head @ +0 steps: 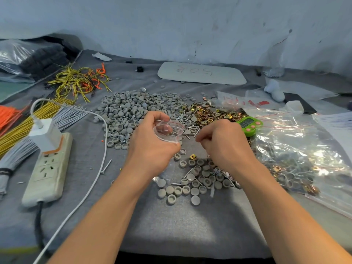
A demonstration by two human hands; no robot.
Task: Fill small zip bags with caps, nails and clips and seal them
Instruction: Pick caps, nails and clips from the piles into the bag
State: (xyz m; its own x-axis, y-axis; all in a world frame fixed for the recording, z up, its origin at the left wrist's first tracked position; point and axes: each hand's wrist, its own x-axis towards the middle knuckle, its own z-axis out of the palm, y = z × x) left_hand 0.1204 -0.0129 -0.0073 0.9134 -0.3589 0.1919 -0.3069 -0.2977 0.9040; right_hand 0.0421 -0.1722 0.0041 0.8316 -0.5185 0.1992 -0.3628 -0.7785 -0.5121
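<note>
Grey cloth covers the bench below a pale wall, strewn with loose hardware. At centre, my left hand point(152, 143) grips a small zip bag point(168, 130), thumb and fingers bowing its red-lined mouth open. The mouth faces right and slightly up, straight toward my right hand point(226, 143), which sits just beside it at about the same height. The right hand's fingers are curled tight, tips aimed at the bag; whether they pinch a nail I cannot tell. Nails point(187, 131) lie on the cloth just beyond the gap between the hands, several roughly left to right, nearer the right hand. Caps point(123, 111) are heaped beyond the left hand, clips point(205, 113) beyond the right. By my reckoning the drop is a short leftward reach, any nail going in end-first along the bag's depth
</note>
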